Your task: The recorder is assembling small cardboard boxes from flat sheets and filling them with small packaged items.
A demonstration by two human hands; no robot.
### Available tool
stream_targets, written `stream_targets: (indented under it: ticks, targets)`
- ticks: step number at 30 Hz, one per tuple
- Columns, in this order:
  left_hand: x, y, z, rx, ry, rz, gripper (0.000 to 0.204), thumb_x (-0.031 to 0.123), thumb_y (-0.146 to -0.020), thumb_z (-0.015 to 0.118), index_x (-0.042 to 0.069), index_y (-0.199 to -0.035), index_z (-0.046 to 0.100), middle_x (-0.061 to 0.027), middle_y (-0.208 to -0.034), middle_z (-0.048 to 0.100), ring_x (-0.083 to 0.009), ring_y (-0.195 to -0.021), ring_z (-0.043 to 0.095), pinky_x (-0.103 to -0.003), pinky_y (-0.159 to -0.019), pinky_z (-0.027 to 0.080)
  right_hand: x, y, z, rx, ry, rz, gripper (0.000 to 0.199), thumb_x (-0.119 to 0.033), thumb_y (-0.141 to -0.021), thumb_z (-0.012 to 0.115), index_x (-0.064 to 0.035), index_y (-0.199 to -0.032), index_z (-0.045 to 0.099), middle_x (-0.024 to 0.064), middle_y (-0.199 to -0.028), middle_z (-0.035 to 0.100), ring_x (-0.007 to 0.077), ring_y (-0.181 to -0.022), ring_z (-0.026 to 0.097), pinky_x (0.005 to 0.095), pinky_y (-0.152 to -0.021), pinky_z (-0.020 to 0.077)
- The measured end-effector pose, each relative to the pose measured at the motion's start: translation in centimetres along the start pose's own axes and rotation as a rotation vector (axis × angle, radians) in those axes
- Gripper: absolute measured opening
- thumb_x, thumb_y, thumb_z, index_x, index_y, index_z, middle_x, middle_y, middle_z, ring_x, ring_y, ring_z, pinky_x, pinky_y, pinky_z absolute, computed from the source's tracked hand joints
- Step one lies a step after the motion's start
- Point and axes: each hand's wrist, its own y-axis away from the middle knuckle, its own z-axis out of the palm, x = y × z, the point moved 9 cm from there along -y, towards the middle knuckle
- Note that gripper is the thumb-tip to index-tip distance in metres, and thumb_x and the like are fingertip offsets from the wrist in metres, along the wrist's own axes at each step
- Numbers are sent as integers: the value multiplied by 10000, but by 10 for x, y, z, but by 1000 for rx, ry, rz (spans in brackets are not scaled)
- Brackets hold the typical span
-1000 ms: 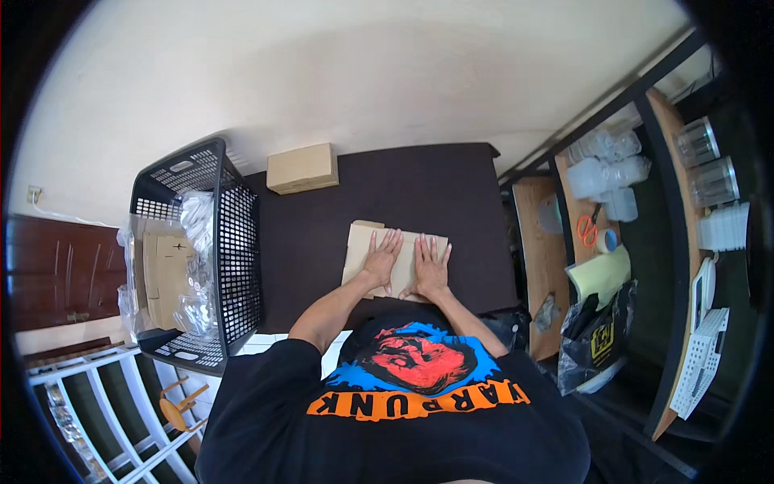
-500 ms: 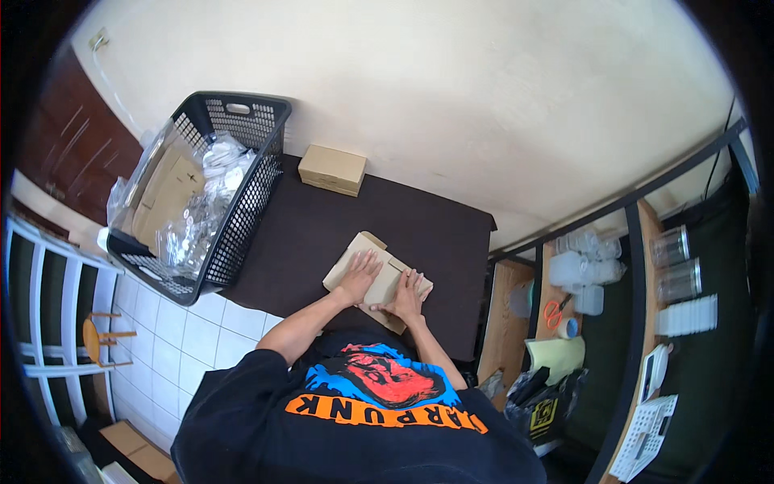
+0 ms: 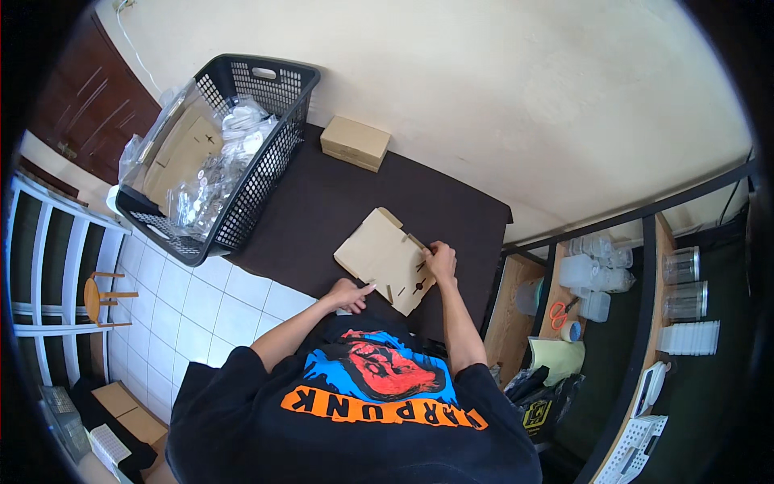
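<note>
A flat tan cardboard box blank (image 3: 380, 252) with slots and small tabs lies at a slant on the dark brown tabletop (image 3: 282, 234). My right hand (image 3: 440, 262) grips its right edge, fingers bent round the border. At the near left edge is my left hand (image 3: 347, 296), one digit stretched out to the cardboard's rim. The other fingers of that hand are loosely bent and apart from the sheet. A folded cardboard box (image 3: 355, 143) sits farther back against the wall.
At the left stands a black plastic basket (image 3: 260, 161) with clear-bagged items and cardboard. Shelves on the right hold clear containers (image 3: 587, 270), orange scissors (image 3: 559, 313), a tape roll (image 3: 571, 331) and jars (image 3: 682, 264). A wooden stool (image 3: 95, 300) stands on the tiled floor.
Both hands have come off the top of the cardboard, the left to its near left edge, the right to its right edge. The slotted part now lies exposed. The view has shifted slightly.
</note>
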Motion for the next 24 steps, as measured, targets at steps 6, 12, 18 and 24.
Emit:
stream_targets:
  ticks: [6, 12, 18, 24]
  targets:
    - [18, -33, 16, 69, 56, -32, 513, 399, -968, 730, -111, -1013, 743, -171, -880, 804, -265, -722, 800, -370, -621, 670, 2, 4, 4, -61, 139, 75, 221, -207, -898, 728, -70, -1042, 826, 254, -1034, 777, 446, -999, 752, 528, -919, 600]
    - [62, -32, -45, 356, -265, 96, 271, 228, -902, 688, -21, -855, 784, -147, -775, 786, -255, -661, 776, -397, -696, 633, 8, 25, -22, 94, 2, 106, 210, -212, -900, 715, -60, -988, 829, 260, -989, 775, 458, -934, 756, 529, -851, 610]
    - [92, -14, -94, 677, -453, 446, 327, 332, -947, 731, 12, -1006, 769, -172, -832, 789, -369, -902, 776, -484, -850, 602, 19, 72, -16, 65, -117, 219, 311, -278, -946, 768, 25, -1003, 802, 255, -919, 772, 425, -921, 767, 476, -813, 601]
    - [49, 39, -100, 527, -458, 504, 243, 140, -898, 762, 12, -1091, 687, -215, -1027, 754, -420, -974, 731, -508, -852, 581, 18, 133, -5, 114, -228, -70, 316, -161, -900, 763, 12, -1164, 752, 216, -987, 746, 401, -951, 731, 469, -866, 580]
